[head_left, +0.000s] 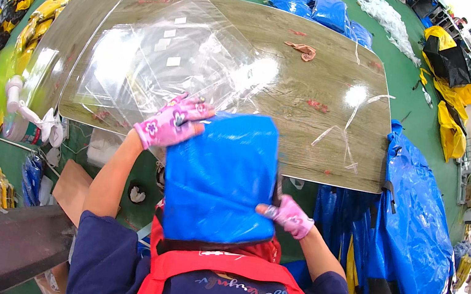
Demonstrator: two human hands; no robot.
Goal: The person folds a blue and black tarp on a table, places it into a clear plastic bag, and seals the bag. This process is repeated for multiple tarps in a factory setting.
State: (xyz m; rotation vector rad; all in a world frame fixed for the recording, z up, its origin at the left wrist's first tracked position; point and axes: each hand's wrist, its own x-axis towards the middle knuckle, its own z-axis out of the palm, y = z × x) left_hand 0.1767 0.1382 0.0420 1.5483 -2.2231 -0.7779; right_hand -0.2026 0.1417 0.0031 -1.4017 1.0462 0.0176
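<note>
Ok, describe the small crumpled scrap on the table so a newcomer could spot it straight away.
Start at the wood-grain table and go to its far edge, near the blue bags on the green floor. The crumpled scrap lies there alone, brownish-pink and opaque, unlike the clear plastic sheets to its left.

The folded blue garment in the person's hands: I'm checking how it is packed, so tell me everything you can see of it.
The folded blue garment is a flat, roughly rectangular bundle of shiny, crinkled, waterproof-looking blue fabric. It is held against the person's chest at the table's near edge, its top rim reaching over it. The left hand, in a pink flowered glove, grips its upper left corner; the right hand, gloved alike, pinches its lower right edge. Its bottom meets a red apron. Clear plastic bags lie just beyond it.
</note>
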